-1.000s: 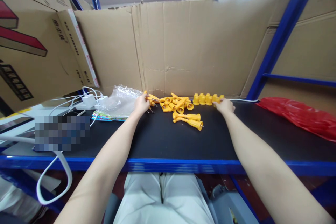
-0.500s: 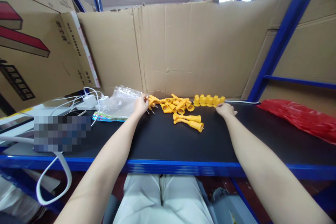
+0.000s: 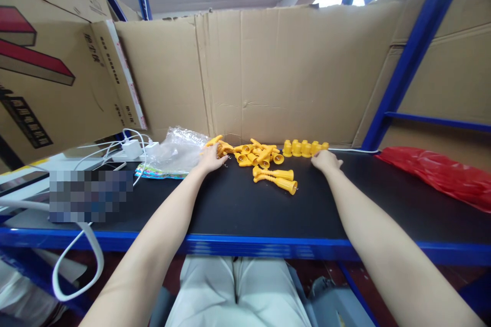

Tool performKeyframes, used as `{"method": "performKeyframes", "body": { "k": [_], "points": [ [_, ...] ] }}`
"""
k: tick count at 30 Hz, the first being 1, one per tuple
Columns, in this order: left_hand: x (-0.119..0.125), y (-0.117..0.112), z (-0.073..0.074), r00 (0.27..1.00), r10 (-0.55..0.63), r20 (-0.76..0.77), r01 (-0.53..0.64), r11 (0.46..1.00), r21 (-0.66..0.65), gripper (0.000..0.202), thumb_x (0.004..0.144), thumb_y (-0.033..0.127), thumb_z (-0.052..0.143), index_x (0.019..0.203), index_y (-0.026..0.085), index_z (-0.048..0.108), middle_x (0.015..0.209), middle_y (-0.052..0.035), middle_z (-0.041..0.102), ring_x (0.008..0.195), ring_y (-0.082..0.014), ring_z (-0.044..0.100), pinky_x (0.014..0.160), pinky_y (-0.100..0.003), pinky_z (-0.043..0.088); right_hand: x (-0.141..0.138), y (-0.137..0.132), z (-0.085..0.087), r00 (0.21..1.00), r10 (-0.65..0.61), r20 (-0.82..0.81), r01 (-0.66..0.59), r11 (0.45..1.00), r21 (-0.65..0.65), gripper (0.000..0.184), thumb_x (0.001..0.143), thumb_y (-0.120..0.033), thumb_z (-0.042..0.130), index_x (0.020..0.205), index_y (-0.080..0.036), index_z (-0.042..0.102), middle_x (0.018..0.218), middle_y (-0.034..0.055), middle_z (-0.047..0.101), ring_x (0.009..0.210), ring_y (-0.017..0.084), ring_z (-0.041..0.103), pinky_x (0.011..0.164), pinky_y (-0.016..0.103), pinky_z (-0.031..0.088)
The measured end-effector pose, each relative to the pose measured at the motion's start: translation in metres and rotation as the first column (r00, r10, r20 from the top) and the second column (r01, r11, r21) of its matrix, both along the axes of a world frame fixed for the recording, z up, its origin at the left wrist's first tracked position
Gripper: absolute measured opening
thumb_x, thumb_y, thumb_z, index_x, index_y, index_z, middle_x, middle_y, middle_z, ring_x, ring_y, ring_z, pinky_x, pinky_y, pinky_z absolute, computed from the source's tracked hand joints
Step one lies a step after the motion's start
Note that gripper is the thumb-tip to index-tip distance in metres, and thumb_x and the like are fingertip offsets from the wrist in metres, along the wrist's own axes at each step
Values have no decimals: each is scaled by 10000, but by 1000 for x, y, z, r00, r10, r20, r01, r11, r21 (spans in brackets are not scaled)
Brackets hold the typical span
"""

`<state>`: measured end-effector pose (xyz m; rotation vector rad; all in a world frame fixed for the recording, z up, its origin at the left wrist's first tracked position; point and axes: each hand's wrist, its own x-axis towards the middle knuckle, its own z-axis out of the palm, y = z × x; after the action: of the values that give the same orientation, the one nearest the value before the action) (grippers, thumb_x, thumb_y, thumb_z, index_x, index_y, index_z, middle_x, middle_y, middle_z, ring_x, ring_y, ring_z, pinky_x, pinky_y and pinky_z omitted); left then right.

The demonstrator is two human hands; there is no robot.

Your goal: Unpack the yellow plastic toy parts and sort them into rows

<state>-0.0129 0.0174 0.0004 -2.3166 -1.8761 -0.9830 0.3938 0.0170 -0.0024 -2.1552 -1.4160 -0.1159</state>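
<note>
My left hand (image 3: 210,158) is at the left end of the yellow pile, thumb out to the right and fingers curled over yellow corkscrew handles (image 3: 223,149). One yellow piece sticks up beyond its fingers, which are partly hidden. My right hand (image 3: 327,160) has its fingers closed at the right end of a row of yellow bell-shaped cups (image 3: 306,148). Between my hands lies a pile of yellow pieces (image 3: 255,155), some with open cup ends. Two long yellow corkscrews (image 3: 282,183), each a handle joined to a cup, lie side by side in front.
A clear plastic bag (image 3: 180,148) lies beside my left hand. Further left are white chargers with cables (image 3: 132,148) and a blurred-out patch. A red plastic bag (image 3: 433,173) lies at the right. Cardboard (image 3: 287,76) walls the back, and a blue rail (image 3: 268,246) edges the black table.
My left hand has shifted slightly right and nearer, its thumb now out, and a yellow piece now rises beyond its fingers. My right hand has moved slightly left against the row's end.
</note>
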Motion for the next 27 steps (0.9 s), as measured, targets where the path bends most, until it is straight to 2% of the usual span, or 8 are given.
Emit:
{"method": "performKeyframes", "body": {
  "k": [3, 6, 13, 15, 17, 20, 24, 27],
  "points": [
    [1, 3, -7, 996, -12, -84, 6, 998, -68, 537, 861, 418, 458, 1343, 186, 417, 1379, -147, 471, 1318, -271, 377, 1072, -456, 290, -13, -9, 10, 1000, -29, 4, 29, 992, -123, 201, 795, -226, 510, 902, -195, 677, 1025, 139, 638, 1063, 293, 570, 918, 493, 352],
    [3, 4, -11, 992, -13, -124, 4, 998, -68, 465, 908, 322, 371, 1352, 191, 410, 1395, -140, 443, 1343, -239, 344, 1106, -421, 245, -25, -18, 22, 999, -2, 47, 9, 991, -135, 251, 829, -233, 468, 961, -183, 675, 1062, 137, 643, 1066, 288, 577, 935, 478, 363],
    [6, 2, -14, 992, 58, -114, -60, 998, -16, 419, 898, 292, 408, 1308, 209, 438, 1442, -138, 339, 1368, -256, 295, 1116, -426, 239, -60, -24, 40, 976, 136, 168, -148, 987, 61, 307, 885, -236, 409, 1011, -166, 680, 1065, 119, 673, 1025, 252, 599, 903, 384, 404],
    [6, 2, -15, 992, 53, -112, -57, 998, -30, 426, 895, 290, 417, 1306, 181, 437, 1465, -164, 302, 1388, -276, 257, 1122, -442, 228, -81, -27, 46, 935, 298, 194, -330, 929, 164, 297, 887, -245, 415, 1001, -168, 678, 1043, 95, 680, 987, 215, 608, 878, 325, 418],
    [6, 3, -15, 993, 44, -107, -48, 998, -39, 433, 892, 280, 418, 1308, 158, 435, 1476, -182, 281, 1399, -286, 235, 1128, -451, 221, -108, -33, 52, 824, 509, 249, -558, 804, 205, 286, 887, -236, 418, 991, -166, 675, 1038, 81, 680, 978, 185, 605, 880, 281, 415],
    [6, 3, -15, 995, 28, -95, -31, 999, -27, 442, 875, 214, 423, 1314, 165, 431, 1485, -171, 279, 1405, -280, 228, 1132, -461, 222, -150, -42, 60, 622, 713, 324, -766, 639, 66, 291, 887, -232, 418, 1020, -174, 671, 1047, 76, 674, 980, 183, 601, 871, 279, 416],
    [6, 1, -13, 996, -24, -90, 21, 999, -34, 555, 796, 68, 433, 1347, 136, 416, 1502, -184, 249, 1413, -278, 211, 1140, -450, 229, -190, -43, 62, 471, 788, 397, -794, 575, -199, 327, 871, -253, 460, 1138, -171, 629, 1145, 101, 636, 1013, 221, 601, 859, 315, 423],
    [7, 1, -11, 990, -109, -91, 108, 994, -25, 673, 712, -16, 414, 1359, 168, 421, 1519, -152, 233, 1417, -258, 210, 1141, -453, 239, -208, -36, 56, 452, 783, 428, -740, 597, -311, 319, 880, -280, 451, 1118, -171, 632, 1142, 115, 635, 1010, 242, 610, 848, 339, 432]
  ]
}}
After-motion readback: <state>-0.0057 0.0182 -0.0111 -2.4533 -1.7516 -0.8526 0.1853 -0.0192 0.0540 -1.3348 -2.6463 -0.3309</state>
